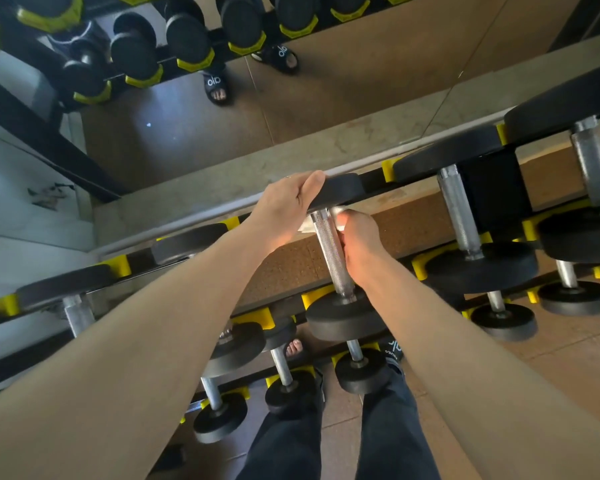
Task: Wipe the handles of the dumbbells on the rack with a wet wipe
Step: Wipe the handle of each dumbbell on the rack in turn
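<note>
The right hand (359,244) grips a wipe (321,221) round one dumbbell's handle (329,252), mid-wipe; the left hand (288,206) lies flat, steadying its far head (340,192). Which handles along the rack (426,263) are already clean cannot be told, so most probably remain.

Head view, steeply down, close over rack (388,176)

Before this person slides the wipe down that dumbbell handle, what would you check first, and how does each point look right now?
1. Wipe in the right hand: ok, white wipe pinched against the handle's far end.
2. Left hand steadying the dumbbell: ok, it rests on the far weight head.
3. Handle free ahead of the wipe: ok, bare knurled metal down to the near head.
4. Dumbbell seated in the yellow cradles: cannot tell, contact is hidden.
5. Wipe wet enough: cannot tell.
</note>
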